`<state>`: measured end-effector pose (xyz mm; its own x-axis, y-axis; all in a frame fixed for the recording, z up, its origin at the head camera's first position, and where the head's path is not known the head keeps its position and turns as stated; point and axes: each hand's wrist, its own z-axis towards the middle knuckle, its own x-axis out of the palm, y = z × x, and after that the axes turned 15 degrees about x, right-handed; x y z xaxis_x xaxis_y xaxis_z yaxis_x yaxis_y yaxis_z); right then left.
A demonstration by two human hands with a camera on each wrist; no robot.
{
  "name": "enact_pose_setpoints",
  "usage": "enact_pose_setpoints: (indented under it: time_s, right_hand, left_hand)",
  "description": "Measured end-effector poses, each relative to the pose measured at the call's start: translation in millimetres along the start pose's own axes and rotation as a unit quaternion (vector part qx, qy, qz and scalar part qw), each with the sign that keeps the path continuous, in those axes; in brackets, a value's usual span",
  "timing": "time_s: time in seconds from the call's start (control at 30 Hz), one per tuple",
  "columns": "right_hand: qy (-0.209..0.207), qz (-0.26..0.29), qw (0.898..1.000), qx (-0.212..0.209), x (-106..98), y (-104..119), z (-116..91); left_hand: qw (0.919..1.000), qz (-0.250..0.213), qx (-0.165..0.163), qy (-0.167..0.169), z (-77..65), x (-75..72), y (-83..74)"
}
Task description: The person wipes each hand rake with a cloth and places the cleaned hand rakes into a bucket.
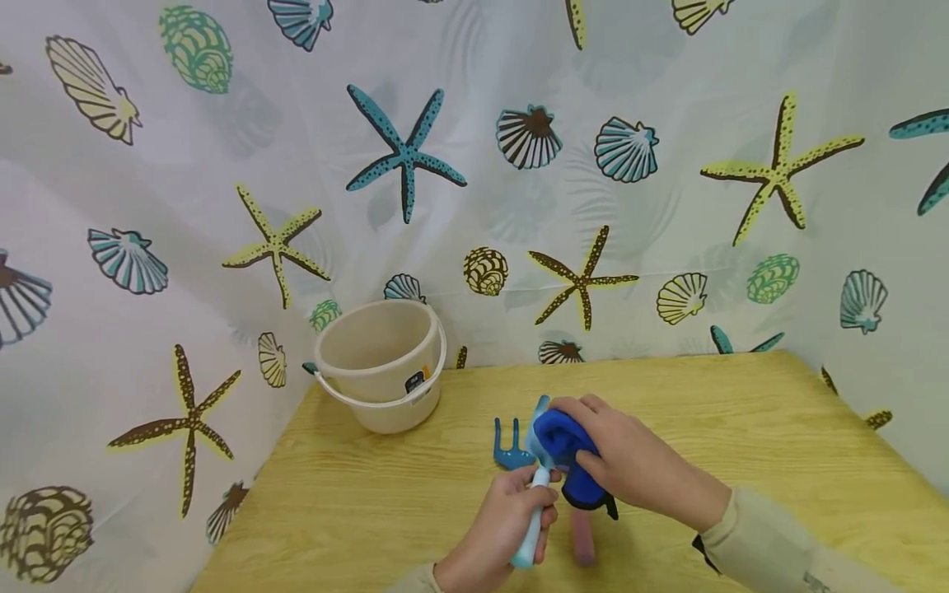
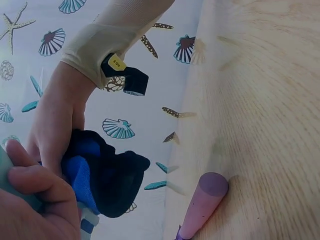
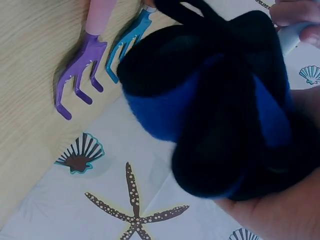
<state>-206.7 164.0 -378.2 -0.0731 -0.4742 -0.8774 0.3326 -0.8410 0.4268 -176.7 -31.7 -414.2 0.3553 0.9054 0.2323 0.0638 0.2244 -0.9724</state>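
Observation:
My left hand (image 1: pixel 504 511) grips the pale blue handle (image 1: pixel 530 539) of a small garden tool, tilted with its blue head (image 1: pixel 535 432) pointing away. A blue cloth with black edging (image 1: pixel 563 436) is bunched in my right hand (image 1: pixel 630 457) and pressed over that head, hiding much of it. In the right wrist view the cloth's dark folds (image 3: pixel 215 125) fill the middle. Below my hands a hand rake with purple tines (image 3: pixel 82 75) and a pink handle (image 2: pixel 204 204) lies on the table. Beside it is a blue hand rake (image 1: pixel 511 453), its handle mostly hidden.
A cream bucket (image 1: pixel 393 420) with its handle folded down stands at the table's back left corner. The wood-grain table (image 1: pixel 356 511) meets a white curtain (image 1: pixel 460 49) printed with shells and starfish at the back and sides.

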Motion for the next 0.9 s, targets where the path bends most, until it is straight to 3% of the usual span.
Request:
enact_pose_setpoints:
  time_s: [0.1,0.3,0.47,0.67,0.77,0.9]
  right_hand:
    - [0.005,-0.014,1.000,-0.013,-1.2,1.6,-1.0]
    - [0.072,0.005,0.997,-0.005,-8.2,11.0,-6.6]
    - [0.029,-0.044,0.998,-0.030,-7.9,9.7,-6.7]
    - [-0.045,-0.134,0.990,-0.025,-1.2,3.2,-2.4]
    - [-0.038,-0.132,0.990,-0.020,-2.4,3.6,-2.4]
    - [0.017,-0.083,0.996,-0.016,-11.7,7.0,-8.0]
  left_hand:
    - [1.0000,0.004,-0.005,0.000,0.0,-1.0,1.4]
    - [0.9999,0.001,-0.009,0.010,0.6,-1.8,1.7]
    - [0.9999,-0.011,-0.003,0.008,0.6,1.3,3.7]
    - [0.9999,-0.011,-0.011,0.004,1.5,2.5,6.1]
    - [0.9999,-0.008,-0.012,0.005,1.4,1.8,5.3]
    - [0.9999,-0.003,-0.007,0.007,1.7,0.8,3.1]
